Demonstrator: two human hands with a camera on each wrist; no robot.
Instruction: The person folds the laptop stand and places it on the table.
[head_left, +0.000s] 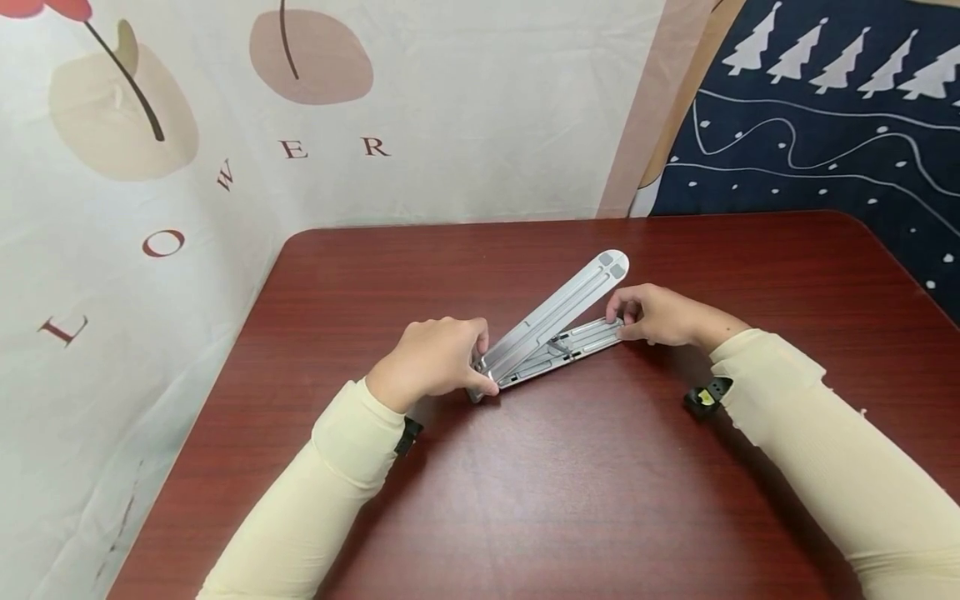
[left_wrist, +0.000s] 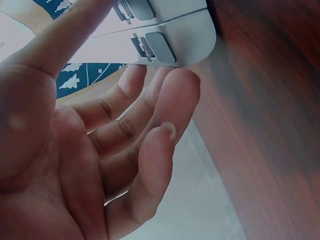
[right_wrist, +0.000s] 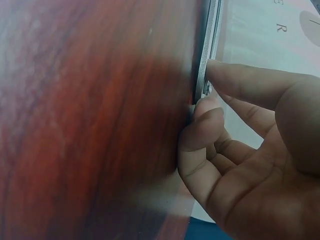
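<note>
A silver folding laptop stand [head_left: 551, 317] lies on the table, its upper arm raised at an angle over the lower arm, with a small support bracket between them. My left hand [head_left: 438, 358] grips its hinged left end between thumb and fingers. In the left wrist view the rounded end of the stand [left_wrist: 192, 37] shows grey pads and small hinged clips, with fingertips at its edge. My right hand [head_left: 663, 317] pinches the right end of the lower arm. The right wrist view shows that thin metal edge [right_wrist: 212, 40] between thumb and fingers, close to the tabletop.
The reddish-brown wooden table [head_left: 585, 483] has rounded far corners. A pale cloth with printed fruit and letters [head_left: 480, 108] hangs behind and left. A dark blue cloth with white trees [head_left: 810, 158] hangs at the right. Black straps [head_left: 707, 398] sit at the wrists.
</note>
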